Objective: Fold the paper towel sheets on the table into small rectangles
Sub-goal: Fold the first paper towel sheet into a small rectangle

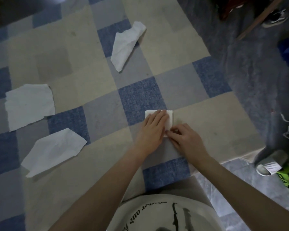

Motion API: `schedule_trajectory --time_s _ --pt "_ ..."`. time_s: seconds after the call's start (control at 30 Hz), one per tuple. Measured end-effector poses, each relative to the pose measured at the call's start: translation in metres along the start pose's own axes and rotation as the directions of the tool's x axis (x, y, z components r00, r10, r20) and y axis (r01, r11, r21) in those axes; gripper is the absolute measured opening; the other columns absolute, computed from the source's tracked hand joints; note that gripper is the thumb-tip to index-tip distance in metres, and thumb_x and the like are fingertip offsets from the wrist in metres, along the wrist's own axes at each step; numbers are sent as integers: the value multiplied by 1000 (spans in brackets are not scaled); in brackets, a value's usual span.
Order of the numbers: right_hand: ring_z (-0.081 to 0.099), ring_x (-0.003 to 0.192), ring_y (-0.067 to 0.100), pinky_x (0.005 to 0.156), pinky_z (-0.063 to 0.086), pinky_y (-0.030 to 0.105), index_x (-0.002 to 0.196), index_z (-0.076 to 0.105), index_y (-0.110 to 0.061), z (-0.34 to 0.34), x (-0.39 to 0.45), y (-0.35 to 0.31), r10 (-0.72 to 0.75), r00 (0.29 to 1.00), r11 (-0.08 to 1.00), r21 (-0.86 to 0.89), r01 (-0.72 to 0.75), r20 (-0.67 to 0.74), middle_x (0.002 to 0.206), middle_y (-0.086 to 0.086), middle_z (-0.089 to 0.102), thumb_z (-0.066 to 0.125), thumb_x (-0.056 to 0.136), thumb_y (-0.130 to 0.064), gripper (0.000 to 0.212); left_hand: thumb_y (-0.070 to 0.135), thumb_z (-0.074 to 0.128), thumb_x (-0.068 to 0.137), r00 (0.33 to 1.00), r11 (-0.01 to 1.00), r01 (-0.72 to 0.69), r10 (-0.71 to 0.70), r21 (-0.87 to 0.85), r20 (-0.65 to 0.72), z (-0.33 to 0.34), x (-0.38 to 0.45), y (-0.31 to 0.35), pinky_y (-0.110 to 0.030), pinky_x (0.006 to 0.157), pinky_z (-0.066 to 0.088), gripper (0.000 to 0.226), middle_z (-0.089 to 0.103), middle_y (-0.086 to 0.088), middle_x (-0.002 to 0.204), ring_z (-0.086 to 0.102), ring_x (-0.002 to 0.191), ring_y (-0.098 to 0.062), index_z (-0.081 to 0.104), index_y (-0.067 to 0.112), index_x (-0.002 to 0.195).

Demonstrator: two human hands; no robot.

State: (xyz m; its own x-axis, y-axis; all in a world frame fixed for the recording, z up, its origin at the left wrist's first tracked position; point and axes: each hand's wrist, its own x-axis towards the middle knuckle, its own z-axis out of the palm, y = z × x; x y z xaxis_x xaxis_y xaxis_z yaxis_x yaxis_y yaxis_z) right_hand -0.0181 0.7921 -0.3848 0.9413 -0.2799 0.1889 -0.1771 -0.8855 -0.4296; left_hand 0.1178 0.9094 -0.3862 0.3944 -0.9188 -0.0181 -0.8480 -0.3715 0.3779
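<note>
A checked blue, grey and beige tablecloth (93, 90) covers the desk. Three loose paper towel sheets lie on it: one flat at the left (29, 106), one creased nearer (53, 151), one crumpled farther back (128, 45). The folded paper towel (169, 117) sits near the desk's right edge. The left hand (153, 130) presses it with straight fingers; the right hand (184, 138) pinches its near corner.
</note>
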Motion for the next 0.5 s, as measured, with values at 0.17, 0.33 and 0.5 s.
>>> schedule_trajectory --time_s 0.17,0.33,0.5 --pt "55 81 26 62 50 37 105 71 -14 -3 -6 -1 -6 1000 999 -35 6 23 103 8 65 57 89 -22 22 37 24 101 992 997 19 -29 81 122 3 -7 -12 -45 120 3 57 9 2 162 -1 149 -15 17 18 154" --pt "57 83 26 64 49 36 99 69 -16 -12 -1 -13 91 988 995 -46 -86 127 99 4 62 49 87 -29 27 52 18 100 976 984 103 -127 142 178 3 -8 -15 -49 118 -11 62 -10 9 161 -17 147 -16 -2 29 154" --pt "50 116 24 97 43 37 132 52 -10 -13 48 -45 290 957 943 174 -285 0 131 11 52 40 93 -32 47 56 11 93 963 978 106 -147 181 227 4 -6 -13 -55 117 -8 69 -12 5 162 -23 146 -19 -5 28 154"
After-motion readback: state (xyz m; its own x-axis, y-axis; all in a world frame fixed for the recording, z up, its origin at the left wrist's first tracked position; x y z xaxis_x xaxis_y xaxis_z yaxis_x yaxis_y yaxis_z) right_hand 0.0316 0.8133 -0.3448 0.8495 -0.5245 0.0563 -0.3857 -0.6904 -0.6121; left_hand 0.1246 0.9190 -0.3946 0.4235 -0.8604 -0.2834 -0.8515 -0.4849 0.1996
